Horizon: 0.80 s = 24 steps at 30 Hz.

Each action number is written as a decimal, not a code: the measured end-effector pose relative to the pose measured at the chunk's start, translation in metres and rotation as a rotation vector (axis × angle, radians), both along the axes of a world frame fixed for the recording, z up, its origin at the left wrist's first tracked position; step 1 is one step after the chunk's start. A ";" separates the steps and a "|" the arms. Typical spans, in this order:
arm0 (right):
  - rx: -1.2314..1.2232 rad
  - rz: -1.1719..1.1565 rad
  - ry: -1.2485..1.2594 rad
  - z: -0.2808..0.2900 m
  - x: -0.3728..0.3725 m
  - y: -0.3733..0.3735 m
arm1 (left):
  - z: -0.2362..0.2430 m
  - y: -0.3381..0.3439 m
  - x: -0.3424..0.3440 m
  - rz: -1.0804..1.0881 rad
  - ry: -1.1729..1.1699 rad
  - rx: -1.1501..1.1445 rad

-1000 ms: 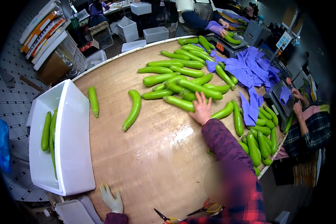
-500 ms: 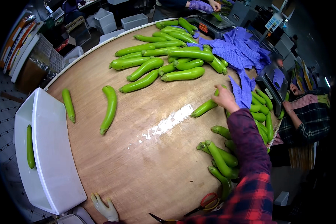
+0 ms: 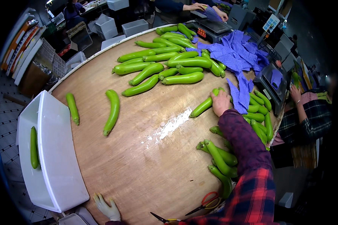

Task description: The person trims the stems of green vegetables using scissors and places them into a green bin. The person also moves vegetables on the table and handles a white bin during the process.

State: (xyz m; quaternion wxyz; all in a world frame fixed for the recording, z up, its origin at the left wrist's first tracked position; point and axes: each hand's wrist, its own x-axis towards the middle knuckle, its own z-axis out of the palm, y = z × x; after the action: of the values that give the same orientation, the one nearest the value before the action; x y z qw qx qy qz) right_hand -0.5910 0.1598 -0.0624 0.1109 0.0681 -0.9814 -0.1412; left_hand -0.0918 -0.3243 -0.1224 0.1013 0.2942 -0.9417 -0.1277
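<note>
My right hand reaches to the right middle of the round wooden table. Its fingers curl over a long green eggplant, which lies slanted on the tabletop; another eggplant tip shows by the fingertips. My left hand, in a pale glove, rests flat at the near left edge, fingers spread and holding nothing. Beside my right hand lie crinkled purple sleeves and a group of eggplants. Under and next to my right forearm is another cluster of eggplants, partly hidden by the sleeve.
A white bin stands at the left with one eggplant inside. A pile of eggplants covers the far side. Scissors lie at the near edge. Dark scales stand far off. Co-workers handle things at the far edge and at right.
My right hand has shifted slightly left and closed further over the eggplant. My left hand stays flat. The co-worker at right has raised an eggplant. The whole view has shifted slightly.
</note>
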 end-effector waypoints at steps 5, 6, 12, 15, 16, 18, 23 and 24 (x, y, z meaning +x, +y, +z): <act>-0.294 0.255 0.192 0.039 0.013 -0.034 | 0.008 0.006 0.000 0.055 0.009 0.030; -0.456 0.262 0.171 0.050 0.012 -0.040 | 0.007 0.006 0.001 0.051 0.006 0.033; -2.110 0.156 -0.580 0.100 0.059 -0.080 | 0.003 0.002 0.001 0.041 0.037 0.024; -2.528 0.186 -0.908 0.095 0.081 -0.086 | -0.001 0.000 0.002 0.032 0.049 0.000; -2.581 0.186 -0.964 0.094 0.087 -0.088 | 0.000 0.001 0.000 0.032 0.050 -0.002; -2.689 0.174 -1.079 0.094 0.102 -0.094 | 0.003 0.001 -0.001 0.034 0.039 -0.009; -2.727 0.144 -1.176 0.089 0.137 -0.106 | -0.001 -0.001 0.001 0.032 0.053 -0.030; -2.683 0.135 -1.142 0.089 0.143 -0.108 | 0.000 -0.001 0.001 0.035 0.055 -0.031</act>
State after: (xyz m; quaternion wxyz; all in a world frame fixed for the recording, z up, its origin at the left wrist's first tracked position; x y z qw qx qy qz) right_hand -0.4479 0.0517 0.0263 -0.3006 0.0065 -0.2782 0.9123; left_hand -0.0909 -0.3253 -0.1225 0.1339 0.3053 -0.9352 -0.1191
